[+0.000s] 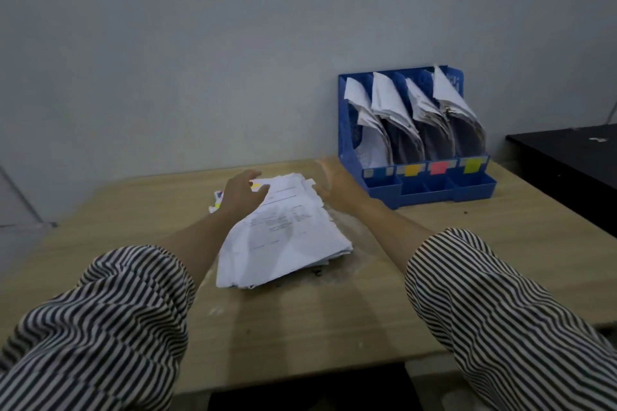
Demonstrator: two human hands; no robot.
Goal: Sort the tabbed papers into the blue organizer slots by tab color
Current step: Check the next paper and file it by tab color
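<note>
White tabbed papers (283,230) lie stacked mid-table (434,243); left hand (242,192) rests loosely on top, right hand (337,182) spread empty beside, likely to lift one toward blue organizer (349,130) at two o'clock.

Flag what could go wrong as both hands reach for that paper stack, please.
1. The paper stack is loose and fanned, so lifting it whole could spill sheets across the table.
2. The left hand covers the coloured tabs at the far edge, so a tab colour may be misread.
3. The blue organizer slots already bulge with curled papers; new sheets may snag.
</note>
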